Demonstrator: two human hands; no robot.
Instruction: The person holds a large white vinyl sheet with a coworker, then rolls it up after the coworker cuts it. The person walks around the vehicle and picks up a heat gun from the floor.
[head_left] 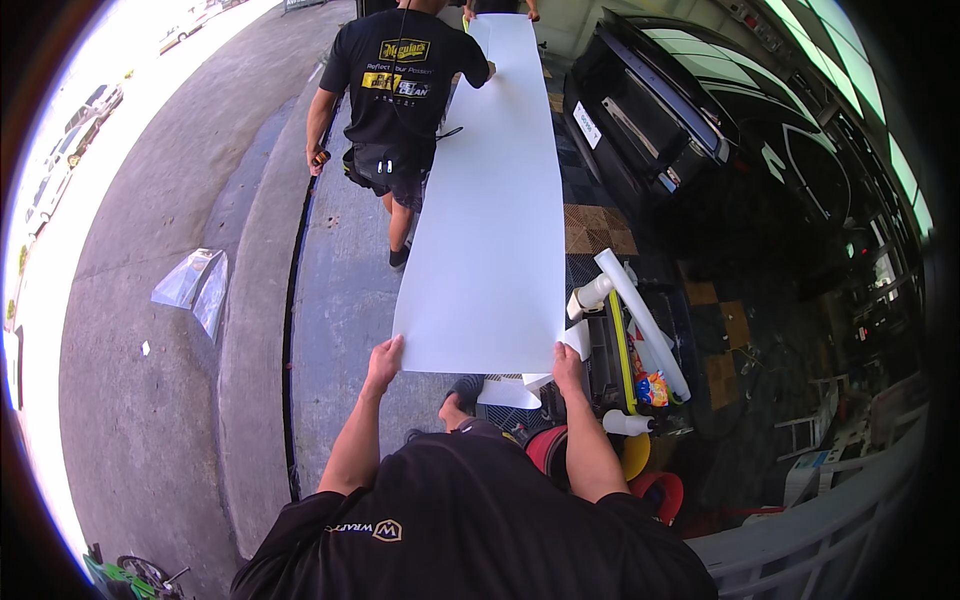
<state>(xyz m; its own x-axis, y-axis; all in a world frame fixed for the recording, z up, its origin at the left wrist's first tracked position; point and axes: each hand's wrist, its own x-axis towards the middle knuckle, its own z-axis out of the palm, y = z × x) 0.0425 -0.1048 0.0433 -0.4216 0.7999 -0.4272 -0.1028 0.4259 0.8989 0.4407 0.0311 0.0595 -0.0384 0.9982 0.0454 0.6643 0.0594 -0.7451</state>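
A long white sheet of film [490,230] stretches away from me, held up off the floor. My left hand [384,362] is closed on its near left corner, and my right hand [567,366] grips the near right corner. Between them the near edge runs almost straight. At the far end another person's hands hold the sheet's top edge. Beside its left side stands a co-worker [400,90] in a black shirt, seen from behind, with the right hand over the sheet and a small tool [320,158] in the left hand.
Right of the sheet stands a dark car [690,110]. Nearer are a cart with a yellow-green edge [622,350], a white roll [645,325] and red buckets [660,495]. A crumpled clear sheet [195,285] lies on the concrete at left, past a dark floor groove [293,330].
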